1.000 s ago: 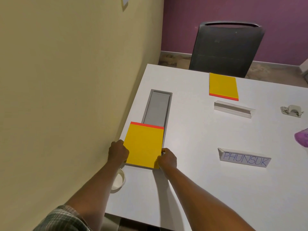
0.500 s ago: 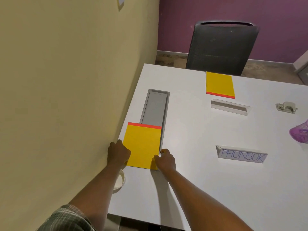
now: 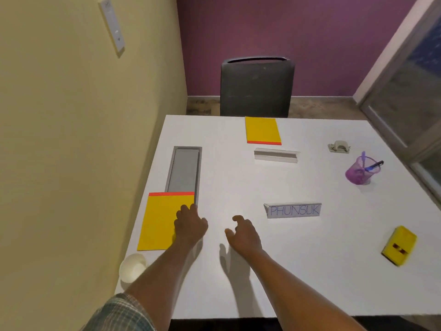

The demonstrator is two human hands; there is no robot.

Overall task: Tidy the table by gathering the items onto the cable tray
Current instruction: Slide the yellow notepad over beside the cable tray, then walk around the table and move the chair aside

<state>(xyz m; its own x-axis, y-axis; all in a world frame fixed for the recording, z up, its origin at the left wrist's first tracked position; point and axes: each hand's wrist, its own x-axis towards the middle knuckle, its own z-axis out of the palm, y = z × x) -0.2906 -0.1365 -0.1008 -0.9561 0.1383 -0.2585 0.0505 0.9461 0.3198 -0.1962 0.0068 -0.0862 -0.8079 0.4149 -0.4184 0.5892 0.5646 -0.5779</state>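
A grey recessed cable tray runs along the table's left side. A yellow pad with a red edge lies flat over the tray's near end. My left hand rests over the pad's right edge, fingers loosely curled, gripping nothing. My right hand hovers over bare table to the right, fingers apart and empty. A second yellow pad lies at the far edge. A "PHUNSUK" name plate and a blank name plate lie mid-table.
A purple pen holder with pens, a small grey hole punch and a yellow box sit at the right. A white paper cup stands at the near left corner. A dark chair faces the far edge; a wall runs along the left.
Both hands have let go of the near yellow pad, which now lies on the tray's near end. My right hand has moved right, away from it. The view has swung right.
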